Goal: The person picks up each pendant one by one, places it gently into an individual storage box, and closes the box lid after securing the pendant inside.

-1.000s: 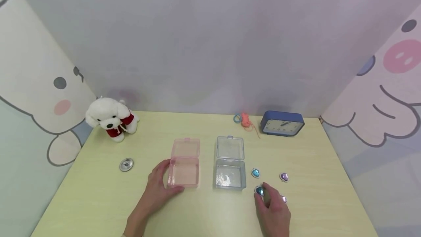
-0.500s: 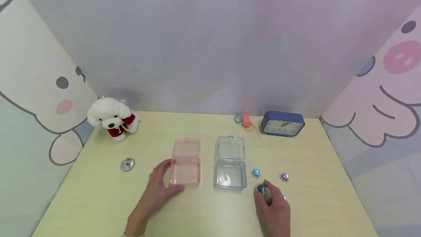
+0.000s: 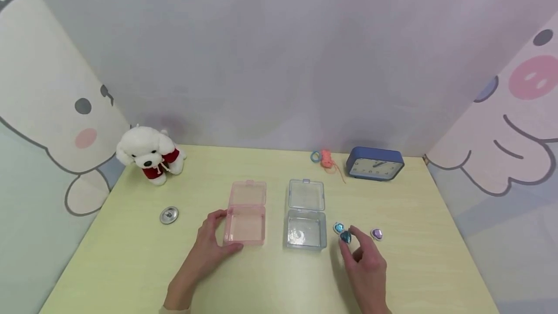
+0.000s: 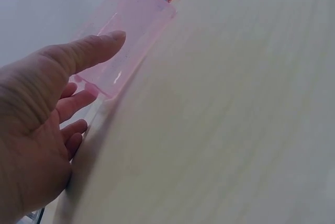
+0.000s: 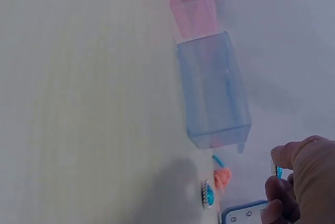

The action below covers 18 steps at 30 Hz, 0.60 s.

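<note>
1. Currently, the right hand pinches a teal heart-shaped gem between thumb and forefinger, holding it above the worktop.
2. Just past those fingertips, a lighter blue heart-shaped gem lies on the worktop; seen from the head, the two gems appear side by side.
3. To the right of the pinching fingers rests a purple heart-shaped gem.
4. The left hand grips an open pink plastic box, thumb along its near wall and fingers at its left side.
5. Between the hands, near the pink box, stands an open clear blue box.
</note>
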Each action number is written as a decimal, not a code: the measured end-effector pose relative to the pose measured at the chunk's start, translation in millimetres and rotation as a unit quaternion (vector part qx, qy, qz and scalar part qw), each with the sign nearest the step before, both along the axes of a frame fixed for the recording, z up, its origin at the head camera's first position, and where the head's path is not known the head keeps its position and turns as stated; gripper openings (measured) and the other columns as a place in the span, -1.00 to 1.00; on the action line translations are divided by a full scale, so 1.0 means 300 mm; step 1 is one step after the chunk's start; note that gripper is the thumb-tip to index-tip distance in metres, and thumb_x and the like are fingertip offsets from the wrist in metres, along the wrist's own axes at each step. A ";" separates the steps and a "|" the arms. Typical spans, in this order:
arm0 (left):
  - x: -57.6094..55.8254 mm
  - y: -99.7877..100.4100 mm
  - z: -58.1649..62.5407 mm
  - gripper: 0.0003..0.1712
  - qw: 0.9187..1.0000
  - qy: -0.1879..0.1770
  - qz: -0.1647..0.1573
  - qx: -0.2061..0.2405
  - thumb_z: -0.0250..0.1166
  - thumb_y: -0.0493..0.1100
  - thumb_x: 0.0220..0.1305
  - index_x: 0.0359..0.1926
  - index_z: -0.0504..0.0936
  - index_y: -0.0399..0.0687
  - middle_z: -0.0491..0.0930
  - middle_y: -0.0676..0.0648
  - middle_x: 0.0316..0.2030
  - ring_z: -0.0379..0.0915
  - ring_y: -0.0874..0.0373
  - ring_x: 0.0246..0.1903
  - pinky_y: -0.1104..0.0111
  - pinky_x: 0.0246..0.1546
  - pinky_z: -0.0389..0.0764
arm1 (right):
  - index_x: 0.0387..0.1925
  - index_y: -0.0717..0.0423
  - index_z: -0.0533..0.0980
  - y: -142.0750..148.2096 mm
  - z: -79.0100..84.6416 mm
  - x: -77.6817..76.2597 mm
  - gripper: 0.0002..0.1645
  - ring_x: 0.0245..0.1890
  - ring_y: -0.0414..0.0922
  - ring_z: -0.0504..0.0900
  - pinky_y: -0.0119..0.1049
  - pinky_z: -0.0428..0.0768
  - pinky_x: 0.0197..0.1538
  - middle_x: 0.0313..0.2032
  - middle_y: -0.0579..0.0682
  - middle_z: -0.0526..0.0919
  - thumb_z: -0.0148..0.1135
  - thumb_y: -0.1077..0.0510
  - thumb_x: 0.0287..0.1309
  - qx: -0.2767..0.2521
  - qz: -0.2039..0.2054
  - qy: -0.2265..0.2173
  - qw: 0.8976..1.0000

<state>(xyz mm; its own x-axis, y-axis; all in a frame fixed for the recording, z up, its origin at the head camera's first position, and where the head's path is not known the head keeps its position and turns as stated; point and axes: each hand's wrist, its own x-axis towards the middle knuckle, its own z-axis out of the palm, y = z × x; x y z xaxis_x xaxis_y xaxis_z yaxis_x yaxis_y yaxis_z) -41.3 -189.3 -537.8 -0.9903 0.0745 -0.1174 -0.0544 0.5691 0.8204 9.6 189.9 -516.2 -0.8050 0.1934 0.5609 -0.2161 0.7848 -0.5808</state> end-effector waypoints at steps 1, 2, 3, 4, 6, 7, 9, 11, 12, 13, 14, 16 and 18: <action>0.000 -0.003 -0.001 0.10 1.000 -0.002 0.000 0.003 0.68 0.13 0.05 0.46 0.22 0.08 0.37 -0.21 0.50 0.18 -0.22 0.43 -0.30 0.34 0.30 | 0.06 0.22 0.67 -0.008 0.008 -0.011 -0.36 -0.61 -0.45 0.29 -0.61 0.29 -0.58 -0.45 -0.09 0.59 0.66 0.45 -0.14 -0.001 0.010 0.011 1.000; 0.001 -0.006 -0.001 0.09 1.000 -0.002 0.001 0.007 0.68 0.13 0.05 0.46 0.22 0.07 0.36 -0.21 0.51 0.17 -0.23 0.44 -0.31 0.35 0.28 | 0.07 0.22 0.67 -0.019 0.018 -0.023 -0.36 -0.61 -0.44 0.30 -0.62 0.30 -0.57 -0.44 -0.08 0.60 0.66 0.45 -0.14 -0.003 0.018 0.018 1.000; 0.002 -0.008 -0.002 0.09 1.000 -0.003 0.001 0.011 0.68 0.12 0.05 0.45 0.22 0.05 0.36 -0.22 0.51 0.16 -0.23 0.45 -0.31 0.36 0.27 | 0.07 0.23 0.67 -0.033 0.029 -0.036 -0.35 -0.60 -0.44 0.31 -0.61 0.31 -0.57 -0.41 -0.06 0.63 0.66 0.45 -0.15 -0.004 0.028 0.026 0.999; 0.002 -0.009 -0.003 0.08 1.000 -0.003 0.000 0.017 0.68 0.11 0.05 0.45 0.22 0.04 0.35 -0.22 0.52 0.14 -0.24 0.46 -0.33 0.38 0.24 | 0.08 0.23 0.66 -0.047 0.039 -0.048 -0.35 -0.59 -0.43 0.33 -0.61 0.32 -0.56 -0.38 -0.04 0.65 0.66 0.45 -0.15 -0.006 0.036 0.031 0.999; 0.003 -0.010 -0.004 0.07 1.000 -0.002 -0.003 0.027 0.68 0.09 0.06 0.44 0.23 0.02 0.35 -0.24 0.52 0.11 -0.26 0.48 -0.35 0.40 0.20 | 0.08 0.24 0.66 -0.081 0.058 -0.073 -0.35 -0.58 -0.41 0.35 -0.61 0.34 -0.55 -0.35 -0.02 0.67 0.66 0.46 -0.14 -0.010 0.054 0.039 0.998; 0.004 -0.010 -0.005 0.06 1.000 0.000 -0.004 0.031 0.68 0.09 0.06 0.43 0.23 0.01 0.35 -0.24 0.52 0.11 -0.27 0.49 -0.36 0.40 0.18 | 0.08 0.25 0.66 -0.099 0.067 -0.084 -0.36 -0.57 -0.41 0.35 -0.61 0.35 -0.55 -0.34 -0.02 0.67 0.65 0.46 -0.14 -0.011 0.064 0.039 0.997; 0.005 -0.010 -0.007 0.06 1.000 0.005 -0.005 0.031 0.69 0.09 0.05 0.43 0.24 0.02 0.36 -0.24 0.52 0.13 -0.27 0.47 -0.36 0.39 0.19 | 0.07 0.26 0.65 -0.136 0.081 -0.104 -0.37 -0.56 -0.41 0.36 -0.61 0.37 -0.53 -0.33 0.00 0.68 0.65 0.46 -0.12 -0.014 0.082 0.036 0.996; 0.005 -0.009 -0.009 0.07 1.000 0.010 -0.005 0.027 0.69 0.09 0.04 0.43 0.24 0.03 0.37 -0.25 0.51 0.17 -0.26 0.45 -0.35 0.37 0.23 | 0.07 0.26 0.65 -0.171 0.090 -0.122 -0.38 -0.56 -0.41 0.36 -0.61 0.36 -0.53 -0.34 -0.01 0.66 0.64 0.45 -0.10 -0.015 0.101 0.031 0.994; 0.005 -0.009 -0.010 0.07 1.000 0.013 -0.004 0.025 0.69 0.09 0.04 0.42 0.24 0.04 0.38 -0.24 0.50 0.19 -0.26 0.43 -0.34 0.35 0.25 | 0.07 0.26 0.64 -0.188 0.093 -0.130 -0.39 -0.56 -0.42 0.36 -0.61 0.36 -0.53 -0.33 -0.01 0.66 0.64 0.44 -0.09 -0.016 0.108 0.027 0.994; 0.005 -0.008 -0.011 0.06 1.000 0.016 -0.003 0.023 0.70 0.09 0.03 0.42 0.24 0.05 0.39 -0.24 0.50 0.20 -0.25 0.42 -0.33 0.34 0.27 | 0.08 0.26 0.64 -0.204 0.095 -0.137 -0.39 -0.55 -0.42 0.35 -0.61 0.35 -0.52 -0.31 -0.02 0.67 0.64 0.43 -0.08 -0.016 0.114 0.022 0.993; 0.005 -0.008 -0.011 0.06 1.000 0.018 -0.003 0.021 0.70 0.09 0.03 0.42 0.25 0.05 0.39 -0.24 0.49 0.22 -0.24 0.41 -0.31 0.33 0.29 | 0.08 0.26 0.64 -0.219 0.096 -0.143 -0.39 -0.56 -0.42 0.35 -0.61 0.35 -0.52 -0.29 -0.01 0.69 0.64 0.42 -0.08 -0.017 0.120 0.019 0.992; 0.005 -0.008 -0.010 0.06 0.999 0.022 -0.003 0.023 0.70 0.09 0.03 0.42 0.25 0.05 0.39 -0.24 0.49 0.22 -0.24 0.40 -0.30 0.32 0.30 | 0.09 0.25 0.64 -0.246 0.098 -0.154 -0.40 -0.56 -0.42 0.34 -0.60 0.36 -0.52 -0.26 0.00 0.71 0.65 0.40 -0.05 -0.016 0.129 0.009 0.992; 0.004 -0.008 -0.009 0.05 0.999 0.025 -0.004 0.026 0.70 0.07 0.03 0.41 0.25 0.05 0.39 -0.24 0.49 0.21 -0.23 0.41 -0.29 0.33 0.28 | 0.11 0.23 0.64 -0.272 0.100 -0.164 -0.40 -0.56 -0.43 0.34 -0.58 0.37 -0.52 -0.21 0.00 0.73 0.65 0.37 -0.03 -0.015 0.135 -0.006 0.991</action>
